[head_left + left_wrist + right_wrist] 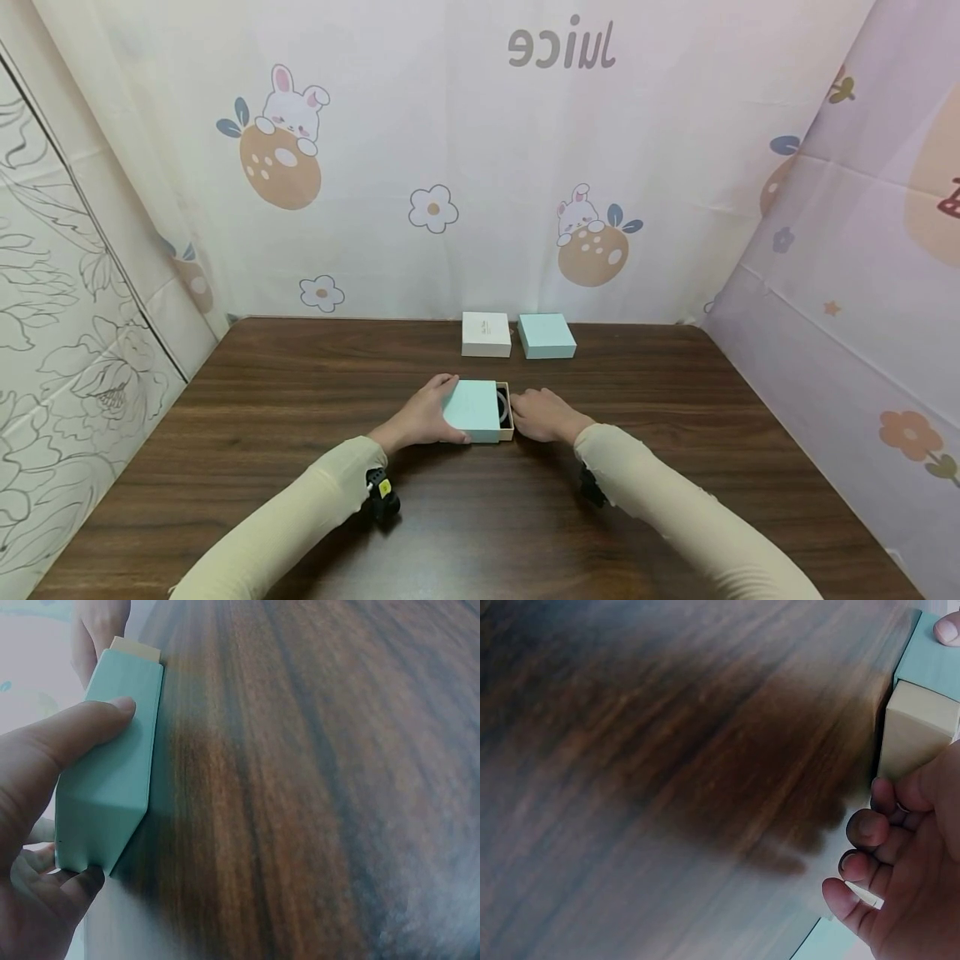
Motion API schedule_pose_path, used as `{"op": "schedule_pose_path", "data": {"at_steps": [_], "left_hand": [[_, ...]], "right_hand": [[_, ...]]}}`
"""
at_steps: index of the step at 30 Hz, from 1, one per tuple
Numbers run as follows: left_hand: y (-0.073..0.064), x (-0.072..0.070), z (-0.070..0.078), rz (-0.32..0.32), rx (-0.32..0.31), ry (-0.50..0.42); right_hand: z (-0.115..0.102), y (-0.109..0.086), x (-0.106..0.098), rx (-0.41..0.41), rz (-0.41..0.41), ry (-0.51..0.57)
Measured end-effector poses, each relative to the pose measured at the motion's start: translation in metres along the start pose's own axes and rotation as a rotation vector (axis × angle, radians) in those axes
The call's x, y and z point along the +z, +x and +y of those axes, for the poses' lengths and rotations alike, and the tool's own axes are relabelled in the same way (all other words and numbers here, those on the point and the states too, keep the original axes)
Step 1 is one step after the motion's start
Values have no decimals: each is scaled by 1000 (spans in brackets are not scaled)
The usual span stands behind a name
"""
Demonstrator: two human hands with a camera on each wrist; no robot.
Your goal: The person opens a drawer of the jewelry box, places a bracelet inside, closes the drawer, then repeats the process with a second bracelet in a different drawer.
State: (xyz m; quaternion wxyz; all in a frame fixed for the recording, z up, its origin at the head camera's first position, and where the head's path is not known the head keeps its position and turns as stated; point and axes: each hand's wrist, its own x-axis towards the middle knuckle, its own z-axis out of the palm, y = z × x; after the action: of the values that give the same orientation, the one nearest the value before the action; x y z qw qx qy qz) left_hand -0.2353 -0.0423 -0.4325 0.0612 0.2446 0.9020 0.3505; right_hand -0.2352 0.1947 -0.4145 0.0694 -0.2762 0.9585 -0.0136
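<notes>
A mint-green slide box (pixel 472 412) lies on the table with its cream inner tray (pixel 506 434) part-way out on the right. In the tray's dark inside shows a curved grey band (pixel 503 407), partly covered by the sleeve. My left hand (pixel 428 414) grips the sleeve from its left end, the thumb (pixel 105 724) along the near side and the fingers round the far side and end. At the tray's outer end, my right hand (pixel 546 415) has curled fingers and pinches that end; the exact contact is hidden in the right wrist view.
Toward the back edge of the brown wooden table (pixel 337 367) stand a white box (pixel 486 335) and another mint-green box (pixel 547 337), side by side. A printed curtain (pixel 435 125) hangs behind the table. Each wrist wears a black camera (pixel 384 500).
</notes>
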Motion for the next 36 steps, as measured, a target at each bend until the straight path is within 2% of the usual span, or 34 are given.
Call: {"op": "schedule_pose_path", "data": {"at_steps": [23, 36], "left_hand": [[0, -1, 0, 3, 8, -1], [-1, -1, 1, 2, 18, -14]], "right_hand": [[-7, 8, 0, 14, -25, -26], [-9, 14, 5, 23, -32, 17]]}}
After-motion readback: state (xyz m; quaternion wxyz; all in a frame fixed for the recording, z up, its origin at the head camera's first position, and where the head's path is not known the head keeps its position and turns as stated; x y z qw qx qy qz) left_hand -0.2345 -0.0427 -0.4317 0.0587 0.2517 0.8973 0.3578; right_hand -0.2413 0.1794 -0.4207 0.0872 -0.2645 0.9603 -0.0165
